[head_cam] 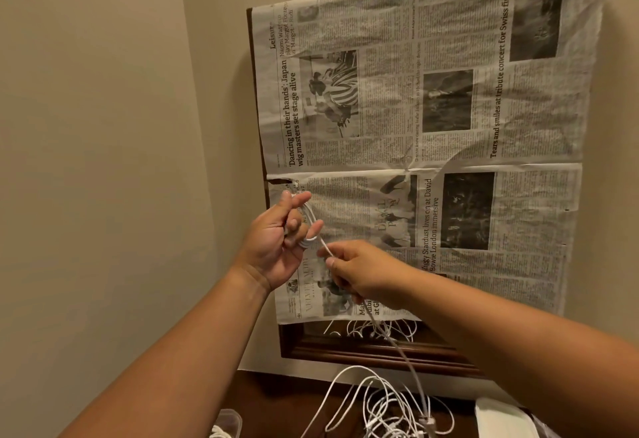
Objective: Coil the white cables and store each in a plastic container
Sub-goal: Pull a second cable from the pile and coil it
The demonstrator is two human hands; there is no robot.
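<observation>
**White cable (404, 358): part-coiled, slack hangs below the grip**

Loops sit round the curled fingers of the left hand (276, 244). The right hand (366, 275) pinches the strand just beside that coil, low and right of it. From the pinch the free length runs steeply down-right, its end in the tangle (380, 413) on the table (276, 399). The right hand is nearer the slack, so the next wrap likely feeds from it.

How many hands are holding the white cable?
2. The left hand is up at the left edge of the newspaper, the white cable looped round its fingers. The right hand is beside it, slightly lower, pinching the cable's loose length. No other hands show.
</observation>
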